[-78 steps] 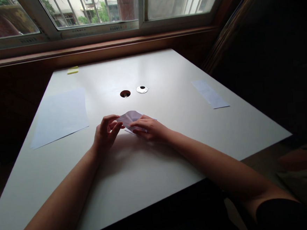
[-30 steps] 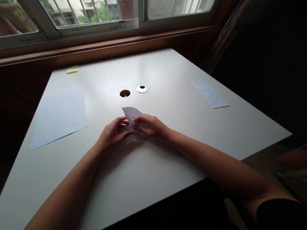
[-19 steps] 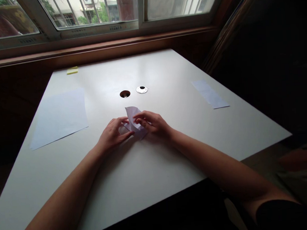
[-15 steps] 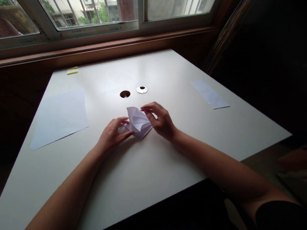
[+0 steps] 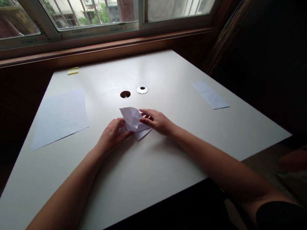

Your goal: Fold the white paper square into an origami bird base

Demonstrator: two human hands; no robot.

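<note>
Paper (image 5: 130, 117): white, folded, on the near-middle part of the surface (image 5: 148, 185), between the two hands. One flap stands up at the far left and tapers to a corner; a lower layer comes to a point toward the person. Creases run across the inner faces. The near point appears to rest on the surface; contact beneath the rest is hidden.

Left hand (image 5: 114, 132): thumb laid along the near left edge of the paper, fingers curled at its far left side, partly hidden behind the flap. Paper held between thumb and fingers.

Right hand (image 5: 157, 121): at the paper's right side, fingers bent, index finger and thumb reaching to the edge of the folds. Fingertips overlap the paper from where I stand; whether they pinch it, cannot tell. The hands are apart from each other, the paper bridging the gap.

Elsewhere on the surface: sheet (image 5: 60, 116), large and white, lying flat to the left; strip (image 5: 210, 95), white and narrow, flat near the right edge; notes (image 5: 73, 71), yellow, by the far left corner. Beyond the paper, a round hole (image 5: 125, 94), with a cap (image 5: 142, 90) just to its right.

Window (image 5: 90, 9) past the far edge, daylight coming through; bars and greenery outside. Right side of room dark.
</note>
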